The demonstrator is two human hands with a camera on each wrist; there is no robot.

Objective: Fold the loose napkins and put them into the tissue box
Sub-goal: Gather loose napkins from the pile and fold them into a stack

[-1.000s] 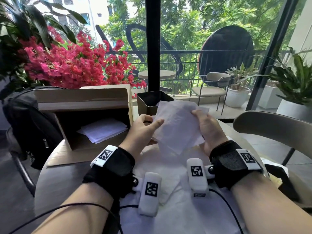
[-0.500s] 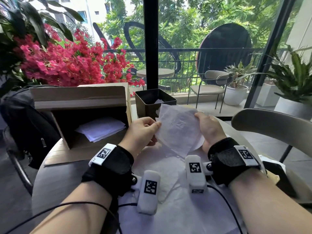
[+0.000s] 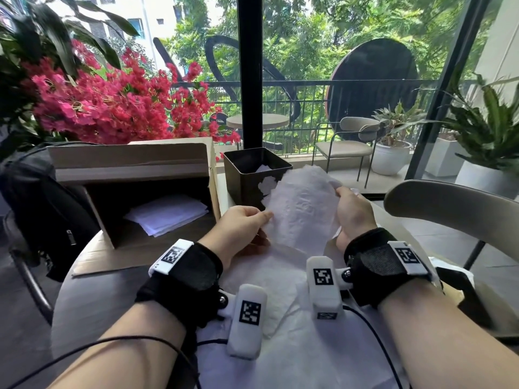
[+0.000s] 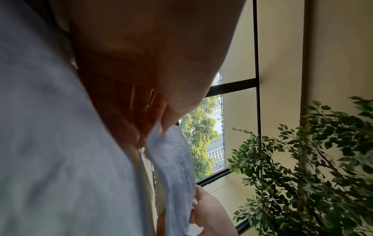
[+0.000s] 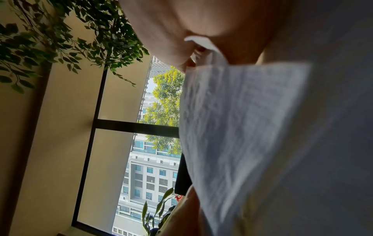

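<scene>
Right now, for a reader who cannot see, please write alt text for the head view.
Two hands, left hand and right hand, hold a white napkin up over a round table. Behind stand a dark tissue box and a cardboard box.

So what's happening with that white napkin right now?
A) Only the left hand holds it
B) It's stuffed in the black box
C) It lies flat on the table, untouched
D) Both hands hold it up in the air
D: the left hand pinches one edge of the napkin and the right hand grips the other, holding it up above the table.
</scene>
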